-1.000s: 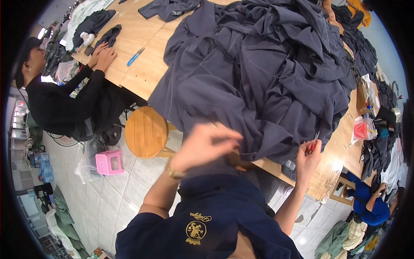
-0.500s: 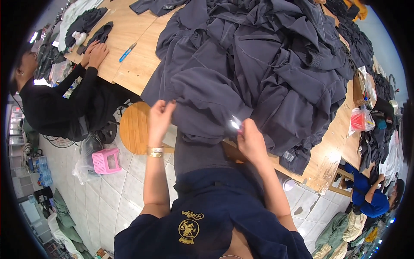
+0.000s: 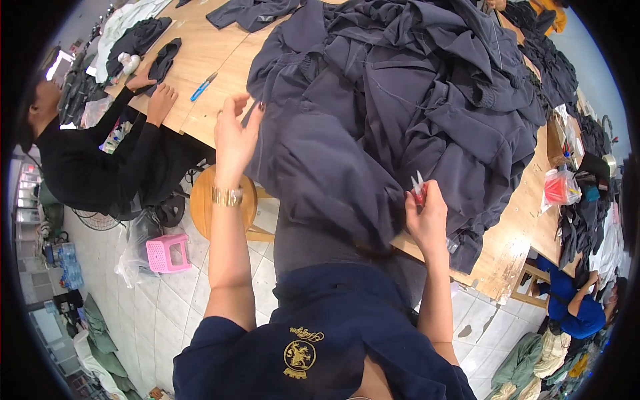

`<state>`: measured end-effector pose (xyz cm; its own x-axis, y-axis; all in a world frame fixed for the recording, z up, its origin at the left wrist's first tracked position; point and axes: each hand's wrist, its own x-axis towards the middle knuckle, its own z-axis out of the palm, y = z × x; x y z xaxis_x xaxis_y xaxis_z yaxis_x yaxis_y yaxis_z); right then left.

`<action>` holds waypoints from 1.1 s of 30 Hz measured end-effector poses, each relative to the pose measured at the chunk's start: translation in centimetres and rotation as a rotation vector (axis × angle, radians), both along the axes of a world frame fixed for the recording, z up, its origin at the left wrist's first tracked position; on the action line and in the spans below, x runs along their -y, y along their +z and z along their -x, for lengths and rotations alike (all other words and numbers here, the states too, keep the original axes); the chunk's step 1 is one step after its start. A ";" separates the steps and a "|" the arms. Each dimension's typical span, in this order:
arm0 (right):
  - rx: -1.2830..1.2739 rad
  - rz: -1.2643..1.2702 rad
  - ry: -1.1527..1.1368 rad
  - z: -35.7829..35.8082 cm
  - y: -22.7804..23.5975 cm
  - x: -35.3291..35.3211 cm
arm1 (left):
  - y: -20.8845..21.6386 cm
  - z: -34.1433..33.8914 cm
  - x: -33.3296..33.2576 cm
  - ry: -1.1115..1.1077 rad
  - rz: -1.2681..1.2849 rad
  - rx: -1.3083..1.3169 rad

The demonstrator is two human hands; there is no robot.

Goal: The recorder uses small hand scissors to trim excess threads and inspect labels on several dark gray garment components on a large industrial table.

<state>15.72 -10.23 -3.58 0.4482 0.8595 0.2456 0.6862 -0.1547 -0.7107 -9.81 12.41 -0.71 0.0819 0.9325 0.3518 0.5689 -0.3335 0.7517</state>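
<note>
A heap of dark grey garments (image 3: pixel 427 87) covers the middle of the wooden table, its near part hanging over the front edge toward my lap. At the left margin of this near cloth (image 3: pixel 320 167) is my left hand (image 3: pixel 237 137), fingers and thumb apart, nothing gripped between them. The thumb lies against or just over the fabric; contact is hard to tell. My right hand (image 3: pixel 428 215) is closed round small red-handled thread snips (image 3: pixel 419 190), whose pointed blades stick up past the fingers, just right of the hanging fold.
Blue-handled snips (image 3: pixel 204 87) lie on the table (image 3: pixel 227 63) to the left. Beyond them, a person in black rests both hands near a dark cloth piece (image 3: pixel 165 60). A round wooden stool (image 3: pixel 223 207) and a pink plastic stool (image 3: pixel 168 253) stand on the left.
My left hand has gone forward and its fingers have spread. My right hand has moved right with the snips, whose blades now point up. The near cloth has shifted; the co-worker's hands have separated.
</note>
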 end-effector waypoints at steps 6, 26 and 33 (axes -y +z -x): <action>-0.150 -0.089 -0.078 2.4 0.7 0.6 | -1.0 0.5 6.5 -0.091 0.269 -0.043; -0.212 0.185 -0.001 1.8 -5.1 4.2 | -3.3 -4.7 10.1 -0.305 0.355 0.252; -0.437 -0.211 -0.030 3.5 -0.2 1.3 | -1.6 -3.0 7.6 -0.307 0.481 0.804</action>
